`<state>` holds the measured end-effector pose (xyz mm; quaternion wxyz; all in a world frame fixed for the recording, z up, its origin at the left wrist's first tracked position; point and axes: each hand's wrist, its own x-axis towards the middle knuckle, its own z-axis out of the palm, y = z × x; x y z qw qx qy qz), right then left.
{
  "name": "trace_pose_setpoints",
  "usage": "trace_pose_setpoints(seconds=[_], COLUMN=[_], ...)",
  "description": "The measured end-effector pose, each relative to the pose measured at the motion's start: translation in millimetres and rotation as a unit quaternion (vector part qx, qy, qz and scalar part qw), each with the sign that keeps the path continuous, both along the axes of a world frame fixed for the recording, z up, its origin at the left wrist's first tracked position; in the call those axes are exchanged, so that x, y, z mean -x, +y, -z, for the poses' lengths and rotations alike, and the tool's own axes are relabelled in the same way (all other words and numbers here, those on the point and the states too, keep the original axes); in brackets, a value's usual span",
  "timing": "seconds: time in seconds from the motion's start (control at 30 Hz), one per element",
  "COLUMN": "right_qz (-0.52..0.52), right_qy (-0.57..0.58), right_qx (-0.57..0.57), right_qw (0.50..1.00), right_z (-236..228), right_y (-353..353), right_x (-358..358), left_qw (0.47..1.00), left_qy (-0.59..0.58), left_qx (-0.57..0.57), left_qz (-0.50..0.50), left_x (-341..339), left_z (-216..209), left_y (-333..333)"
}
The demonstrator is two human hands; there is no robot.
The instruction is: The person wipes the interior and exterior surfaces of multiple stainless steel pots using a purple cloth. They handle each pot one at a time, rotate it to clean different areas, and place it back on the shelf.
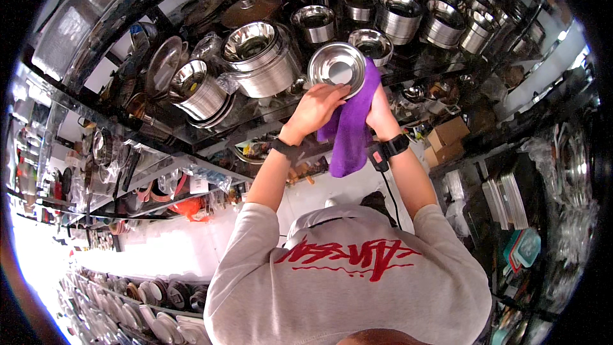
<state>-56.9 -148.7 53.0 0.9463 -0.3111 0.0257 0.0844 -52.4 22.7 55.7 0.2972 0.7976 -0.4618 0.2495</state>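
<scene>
A shiny steel bowl (pixel 336 62) is held up, its inside facing me, in front of the shelf. My left hand (pixel 319 110) is closed on its near lower rim, fingers reaching over the edge. A purple cloth (pixel 350 140) wraps the bowl's right side and hangs down between my forearms. Behind the cloth, my right hand (pixel 381 112) grips it against the bowl's right edge; most of its fingers are hidden. Just beyond the bowl stands another steel bowl (pixel 371 48) on the shelf.
Stacked steel bowls (pixel 258 57) and a smaller stack (pixel 199 92) stand left on the shelf. Several more stacks (pixel 399 18) fill the far right. Cardboard boxes (pixel 447 137) sit at lower right. A black cable (pixel 389 195) hangs from my right wrist.
</scene>
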Motion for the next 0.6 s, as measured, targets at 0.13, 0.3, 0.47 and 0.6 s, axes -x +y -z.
trace_pose_setpoints(seconds=[0.13,0.3,0.47,0.6], right_qz=[0.224,0.265,0.306,0.286], right_qy=[-0.126,-0.161,-0.173,-0.192], right_qx=[0.385,0.549,0.519,0.52], right_qw=[0.887,0.777,0.779,0.781], right_z=[41,31,37,58], right_y=[-2,-3,-1,-3], right_x=[-24,-25,-23,-30], left_qw=[0.999,0.985,0.9,0.706], left_qy=[-0.005,-0.075,0.19,0.547], left_qx=[-0.041,0.09,0.359,0.449], left_qz=[0.001,-0.127,-0.161,0.008], left_x=[-2,4,-20,-45], left_z=[7,13,24,47], left_y=[-4,-3,-13,-9])
